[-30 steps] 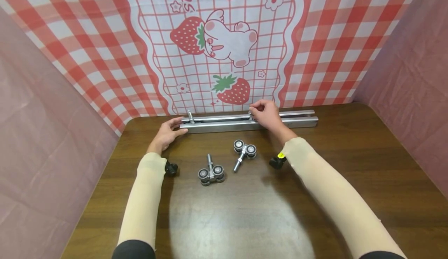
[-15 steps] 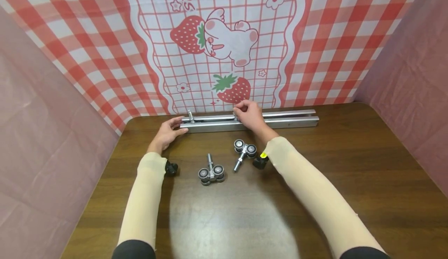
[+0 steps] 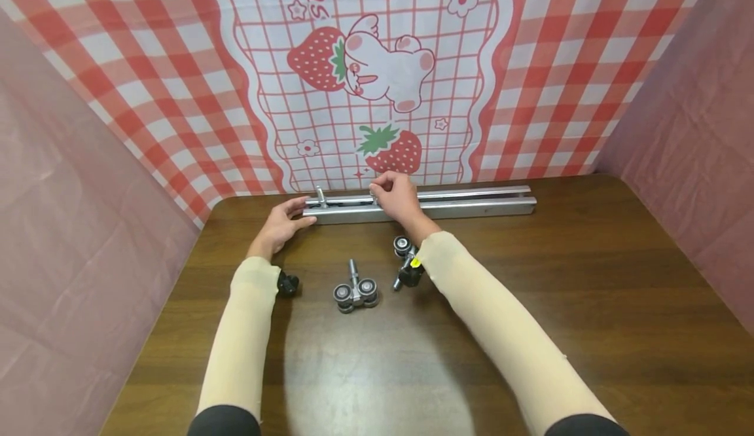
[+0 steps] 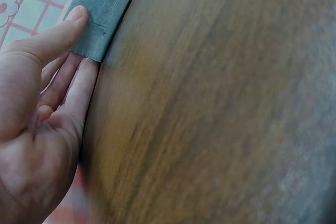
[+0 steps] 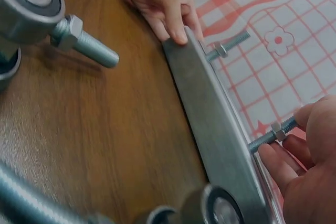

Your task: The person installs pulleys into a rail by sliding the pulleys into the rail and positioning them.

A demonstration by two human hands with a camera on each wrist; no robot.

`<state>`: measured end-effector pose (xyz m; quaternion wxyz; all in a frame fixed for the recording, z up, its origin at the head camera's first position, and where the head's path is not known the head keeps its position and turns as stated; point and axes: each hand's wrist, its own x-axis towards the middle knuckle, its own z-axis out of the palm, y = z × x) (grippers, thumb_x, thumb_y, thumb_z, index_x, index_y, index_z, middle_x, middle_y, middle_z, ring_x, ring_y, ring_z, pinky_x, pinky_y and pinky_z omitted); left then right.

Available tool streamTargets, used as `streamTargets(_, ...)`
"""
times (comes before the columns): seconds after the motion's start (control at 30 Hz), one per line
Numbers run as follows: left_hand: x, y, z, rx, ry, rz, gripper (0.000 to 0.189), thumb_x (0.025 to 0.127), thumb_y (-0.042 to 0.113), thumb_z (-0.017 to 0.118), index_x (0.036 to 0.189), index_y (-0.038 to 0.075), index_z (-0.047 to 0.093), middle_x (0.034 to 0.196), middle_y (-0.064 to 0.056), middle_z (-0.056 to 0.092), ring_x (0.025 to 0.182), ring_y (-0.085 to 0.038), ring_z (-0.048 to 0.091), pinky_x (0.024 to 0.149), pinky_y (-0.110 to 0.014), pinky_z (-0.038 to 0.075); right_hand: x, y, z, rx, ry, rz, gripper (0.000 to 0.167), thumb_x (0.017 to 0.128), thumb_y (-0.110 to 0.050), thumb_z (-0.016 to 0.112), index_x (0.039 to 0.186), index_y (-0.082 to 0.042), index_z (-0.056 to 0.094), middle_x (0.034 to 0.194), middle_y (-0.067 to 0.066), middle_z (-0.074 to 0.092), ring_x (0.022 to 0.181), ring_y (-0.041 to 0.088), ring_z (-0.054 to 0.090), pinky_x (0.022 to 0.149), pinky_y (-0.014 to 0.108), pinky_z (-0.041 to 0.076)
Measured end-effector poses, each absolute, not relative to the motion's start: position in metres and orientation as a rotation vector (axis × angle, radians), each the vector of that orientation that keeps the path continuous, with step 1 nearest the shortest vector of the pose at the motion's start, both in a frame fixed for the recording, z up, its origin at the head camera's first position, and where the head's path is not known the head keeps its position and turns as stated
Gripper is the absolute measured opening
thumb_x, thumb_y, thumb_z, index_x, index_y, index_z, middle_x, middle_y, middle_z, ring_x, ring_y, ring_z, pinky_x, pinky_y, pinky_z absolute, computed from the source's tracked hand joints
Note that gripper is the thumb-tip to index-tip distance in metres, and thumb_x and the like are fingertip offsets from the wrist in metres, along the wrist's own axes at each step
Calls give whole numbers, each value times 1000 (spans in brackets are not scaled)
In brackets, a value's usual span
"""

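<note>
A silver metal channel rail [image 3: 480, 209] lies along the table's back, its slot facing up. At its left end my left hand [image 3: 277, 226] grips it, thumb on the front wall and fingers around the end. With thumb and fingers, my right hand [image 3: 400, 199] pinches the threaded bolt [image 5: 270, 136] of a trolley roller, left of the rail's middle. That roller's wheels are hidden inside the rail. A second bolt [image 3: 321, 196] with a nut [image 5: 221, 50] sticks up from the slot near my left hand.
Two loose trolley rollers lie on the wooden table [image 3: 330, 370]: one roller [image 3: 356, 294] in front of the rail, another roller [image 3: 402, 246] partly hidden by the right wrist's camera [image 3: 410, 275]. Behind the rail hangs a red-checked strawberry cloth [image 3: 389, 69].
My right hand has slid leftward along the rail with the pinched bolt, nearing the other bolt. The left hand stays at the rail's end.
</note>
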<state>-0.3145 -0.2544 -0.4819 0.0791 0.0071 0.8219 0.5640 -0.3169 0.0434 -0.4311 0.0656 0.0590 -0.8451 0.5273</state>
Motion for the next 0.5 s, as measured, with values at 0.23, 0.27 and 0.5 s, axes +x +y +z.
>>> streamTargets(0.23, -315, -255, -481, 24, 2451, 1692, 70, 110, 6, 73, 173, 2, 42, 177, -27, 45, 170, -41, 40, 140, -52, 38, -317, 36, -431, 175, -2543, 1551, 15, 107, -15, 77, 115, -3, 83, 105, 16, 82, 88, 19, 68, 87, 34, 59)
streamTargets(0.27, -315, -255, -481, 22, 2449, 1695, 70, 109, 6, 73, 173, 2, 42, 176, -27, 45, 169, -41, 40, 140, -52, 38, -317, 36, -431, 176, -2543, 1554, 15, 107, -15, 77, 115, -3, 83, 104, 16, 82, 88, 18, 68, 87, 33, 59)
streamTargets(0.5, -314, -254, -481, 13, 2427, 1720, 71, 108, 4, 74, 172, 2, 43, 176, -27, 46, 169, -40, 41, 141, -51, 38, -316, 36, -430, 175, -2540, 1585, 14, 107, -14, 77, 115, -4, 83, 103, 15, 82, 86, 16, 67, 84, 29, 58)
